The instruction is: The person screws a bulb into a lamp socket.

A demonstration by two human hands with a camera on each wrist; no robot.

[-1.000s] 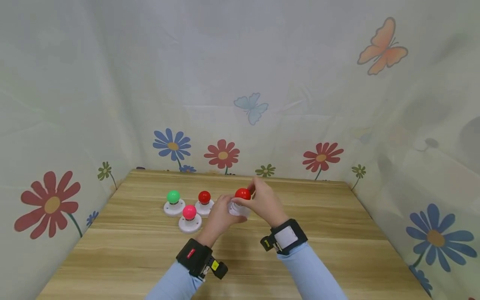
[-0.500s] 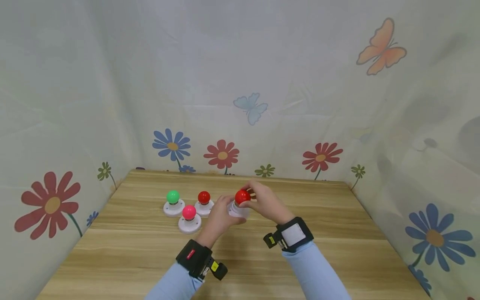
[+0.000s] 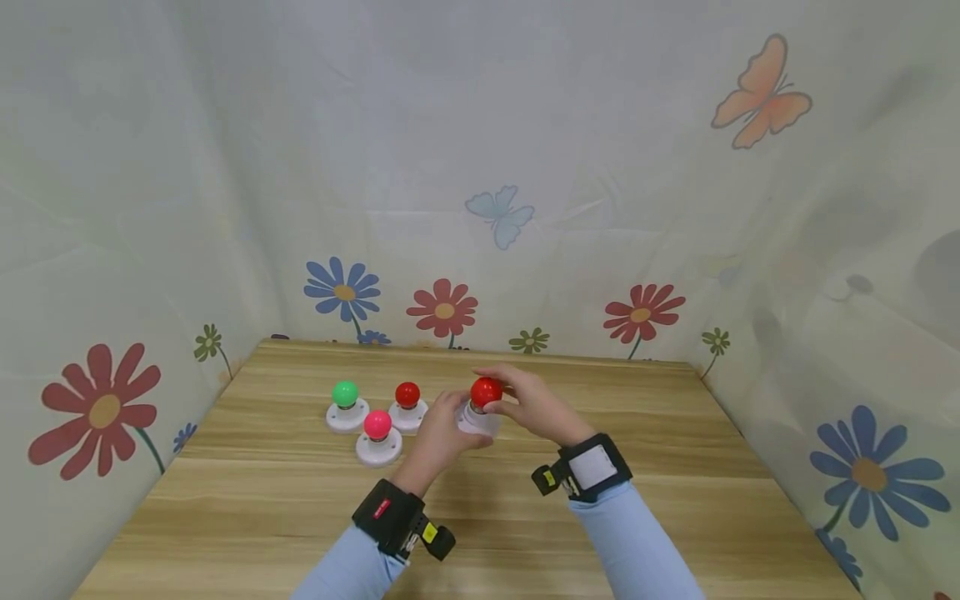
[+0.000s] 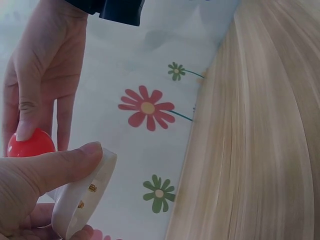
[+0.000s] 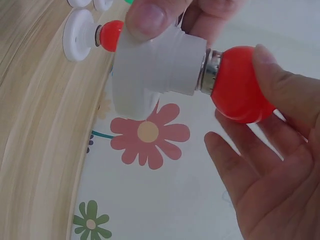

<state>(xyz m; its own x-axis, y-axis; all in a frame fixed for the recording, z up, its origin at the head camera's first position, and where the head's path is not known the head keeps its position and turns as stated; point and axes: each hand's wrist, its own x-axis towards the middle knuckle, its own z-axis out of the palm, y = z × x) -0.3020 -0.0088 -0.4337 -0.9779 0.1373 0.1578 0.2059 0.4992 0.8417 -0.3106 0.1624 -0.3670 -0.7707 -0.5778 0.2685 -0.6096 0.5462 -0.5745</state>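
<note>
A white round lamp socket (image 5: 137, 80) is gripped by my left hand (image 3: 437, 435), thumb pressed along its base. In the left wrist view the underside of that socket (image 4: 90, 192) faces right and shows small brass contacts. At the socket's mouth sits a red light bulb (image 5: 240, 87), its metal collar partly visible. My right hand (image 3: 538, 408) holds the bulb between thumb and fingers; in the right wrist view the thumb touches the glass and the other fingers lie behind it. Both hands are raised over the wooden table (image 3: 645, 517).
Left of my hands, several socketed bulbs stand on the table: a green bulb (image 3: 345, 394), another red bulb (image 3: 407, 395) and a pink bulb (image 3: 377, 425). Behind the table hangs a pale cloth (image 3: 390, 150) printed with flowers and butterflies.
My right hand has turned and drawn slightly right around the red bulb, its fingers more spread and more of the bulb showing. The left hand with the socket stays nearly still.
</note>
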